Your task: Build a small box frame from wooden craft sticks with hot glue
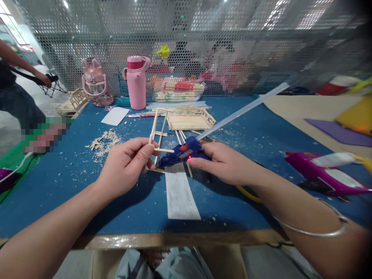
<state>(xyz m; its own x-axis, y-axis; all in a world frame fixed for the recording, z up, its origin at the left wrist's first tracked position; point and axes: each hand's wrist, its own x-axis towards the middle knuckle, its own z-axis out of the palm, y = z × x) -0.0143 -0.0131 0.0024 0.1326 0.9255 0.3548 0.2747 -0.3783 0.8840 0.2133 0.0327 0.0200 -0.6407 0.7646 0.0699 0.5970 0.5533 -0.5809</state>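
Blue plastic glue gun (186, 149) is in the right hand (225, 162), out over the middle of the blue table (139, 213), nozzle down and to the left, clear glue stick (244, 110) poking well out the back. Right fingers are wrapped round the handle, thumb along the side near a lit red lamp; trigger is hidden, so can't tell if it's squeezed. Left hand (128, 161) has a tight pinch, thumb against index, on a thin wooden stick (165, 150) that points across at the gun; another stick runs up from the same grip. Gap is basically nil, just wood thickness. Can't tell if the pinched bits are joined to the wooden frame (163, 128) behind. Risks as I see them: nozzle sits right by the left fingertips, so a small slip of either hand could mean a burn. Sticks are skinny; a hard squeeze or a knock from the gun could twist a joint or snap one. Stray glue could land on the white strip (181, 193) under the gun and stick it down. Long glue stick could swing into the wooden tray (190, 122) if the gun turns. Wood crumbs (106, 143) left of the frame could get into wet glue and weaken the bond.
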